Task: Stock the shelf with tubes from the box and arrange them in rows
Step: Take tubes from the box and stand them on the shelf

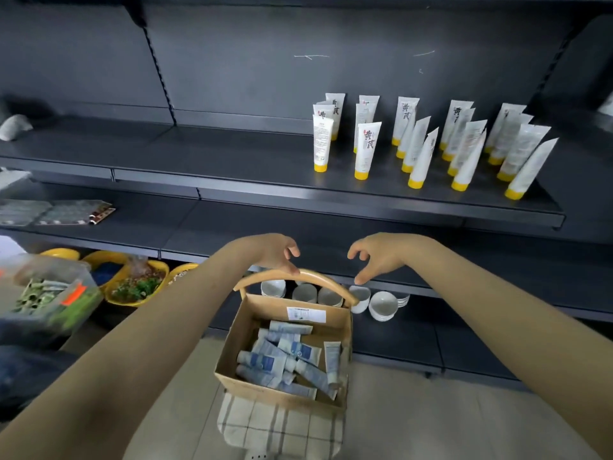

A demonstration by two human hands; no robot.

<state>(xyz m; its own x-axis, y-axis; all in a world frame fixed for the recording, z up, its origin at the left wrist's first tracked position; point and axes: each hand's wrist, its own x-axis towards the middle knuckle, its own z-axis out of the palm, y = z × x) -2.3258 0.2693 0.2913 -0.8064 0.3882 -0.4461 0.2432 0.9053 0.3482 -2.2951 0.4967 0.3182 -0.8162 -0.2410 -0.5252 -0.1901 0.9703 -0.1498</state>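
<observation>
- Head view: a cardboard box (243, 333), below both hands, holds a loose heap of roughly ten blue-and-white tubes (265, 360); the exact count is unclear
- Eighteen yellow-capped tubes (365, 151) stand cap-down on the upper shelf (232, 161) in five rows: three, three, four, four, four
- Left hand (277, 250) and right hand (376, 257) are above the box's arched wooden handle (328, 283), fingers loosely curled, gripping nothing
- Four yellow basins (132, 303) sit lower left, white bowls (383, 305) behind the box
</observation>
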